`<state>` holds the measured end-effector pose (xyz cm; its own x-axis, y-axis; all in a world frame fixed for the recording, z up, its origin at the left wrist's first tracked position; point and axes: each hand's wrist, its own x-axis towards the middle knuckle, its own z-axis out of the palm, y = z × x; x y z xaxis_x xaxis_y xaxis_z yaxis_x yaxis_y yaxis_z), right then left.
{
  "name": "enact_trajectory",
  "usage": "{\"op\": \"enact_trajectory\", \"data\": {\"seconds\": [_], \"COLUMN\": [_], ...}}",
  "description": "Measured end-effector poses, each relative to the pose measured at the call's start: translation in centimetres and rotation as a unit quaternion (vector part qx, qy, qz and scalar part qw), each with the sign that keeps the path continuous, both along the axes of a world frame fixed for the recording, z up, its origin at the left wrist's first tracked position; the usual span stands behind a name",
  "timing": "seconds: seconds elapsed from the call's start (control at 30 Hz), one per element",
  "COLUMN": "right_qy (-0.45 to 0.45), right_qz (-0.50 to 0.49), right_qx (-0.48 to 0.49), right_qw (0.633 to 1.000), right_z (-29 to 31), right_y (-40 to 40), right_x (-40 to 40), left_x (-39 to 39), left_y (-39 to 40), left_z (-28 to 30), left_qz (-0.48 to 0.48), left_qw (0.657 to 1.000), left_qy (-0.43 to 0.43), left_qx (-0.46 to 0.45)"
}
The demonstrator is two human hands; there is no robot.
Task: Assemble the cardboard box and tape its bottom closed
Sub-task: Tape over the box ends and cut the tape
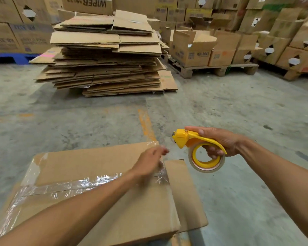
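A brown cardboard box stands on the floor in front of me with its closed flaps facing up. Clear tape runs along the centre seam and down the left edge. My left hand lies flat on the right end of the tape, fingers spread and blurred. My right hand hovers to the right of the box and grips a yellow tape dispenser with a roll of clear tape hanging under it. One side flap sticks out at the box's right.
A tall stack of flattened cardboard sheets lies on the concrete floor ahead. Wooden pallets with filled boxes stand at the back right, more boxes along the back wall. An orange floor line runs toward the box.
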<state>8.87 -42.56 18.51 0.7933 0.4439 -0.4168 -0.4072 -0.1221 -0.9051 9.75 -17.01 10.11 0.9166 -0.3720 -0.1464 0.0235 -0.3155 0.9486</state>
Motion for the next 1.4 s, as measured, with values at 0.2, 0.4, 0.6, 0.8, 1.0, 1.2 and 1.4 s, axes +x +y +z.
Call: {"op": "enact_trajectory", "data": {"seconds": [0.2, 0.4, 0.6, 0.8, 1.0, 1.2, 1.4], "right_qy": [-0.03, -0.051, -0.053, -0.048, -0.049, -0.054, -0.035], "right_qz": [-0.005, -0.01, -0.005, -0.009, -0.012, -0.016, 0.003], "right_qx": [0.023, 0.014, 0.006, 0.003, -0.01, -0.033, -0.069], "right_qw": [0.999, 0.999, 0.999, 0.999, 0.999, 0.998, 0.997], "right_z": [1.6, 2.6, 2.7, 3.1, 3.8, 4.5, 3.9], "right_y": [0.5, 0.3, 0.0, -0.3, -0.4, -0.5, 0.6], "right_x": [0.0, -0.3, -0.6, -1.0, -1.6, -2.3, -3.6], "left_x": [0.6, 0.4, 0.1, 0.2, 0.3, 0.0, 2.7], "left_y": [0.8, -0.2, -1.0, -0.7, -0.6, -1.6, 0.1], "left_z": [5.9, 7.0, 7.2, 7.4, 8.0, 8.0, 7.2], "left_qz": [-0.046, -0.035, -0.045, -0.048, -0.037, -0.027, -0.042], "left_qw": [0.896, 0.884, 0.868, 0.87, 0.859, 0.891, 0.953], "left_qy": [0.385, 0.381, 0.381, 0.376, 0.401, 0.384, 0.284], "left_qx": [-0.216, -0.27, -0.315, -0.315, -0.317, -0.241, -0.092]}}
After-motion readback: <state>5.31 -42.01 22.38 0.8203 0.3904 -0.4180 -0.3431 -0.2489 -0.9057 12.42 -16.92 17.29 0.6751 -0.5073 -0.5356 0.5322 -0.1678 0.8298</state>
